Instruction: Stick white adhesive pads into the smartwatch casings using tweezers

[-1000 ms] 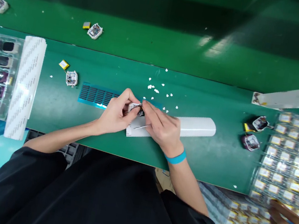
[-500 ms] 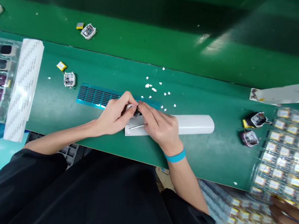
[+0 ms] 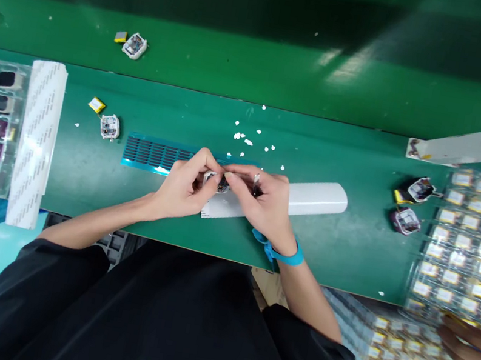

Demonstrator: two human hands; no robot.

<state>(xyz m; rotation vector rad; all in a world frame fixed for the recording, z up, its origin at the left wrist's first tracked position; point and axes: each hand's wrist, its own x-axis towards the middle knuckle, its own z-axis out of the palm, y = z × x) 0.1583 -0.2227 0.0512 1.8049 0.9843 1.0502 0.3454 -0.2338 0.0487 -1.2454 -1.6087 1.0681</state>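
Between the thumb and bent fingers of my left hand (image 3: 186,186) is a small watch case (image 3: 222,183) with dark electronics showing inside; the fingers cover much of it. My right hand (image 3: 267,203) meets it from the other side, thumb and index fingertip pinched at the case's edge. A slim metal tool (image 3: 257,178), its kind unclear, is tucked in the right fingers and mostly hidden. Beneath both hands lies a curled white sheet (image 3: 318,199). Behind the left hand is a blue strip with rows of dark adhesive pieces (image 3: 153,153). Small white scraps (image 3: 239,136) dot the green table beyond.
Open watch cases with yellow batteries lie at left (image 3: 110,127), on the far green surface (image 3: 134,46) and at right (image 3: 406,220). A clear tray (image 3: 7,165) and a printed white strip (image 3: 36,146) are at left. Battery trays (image 3: 461,241) and another person's hand (image 3: 469,353) are at right.
My right hand has turned, bringing its thumb up against the case. The metal tool has swung from pointing down-left to sticking up between the fingers. My left hand keeps its hold.
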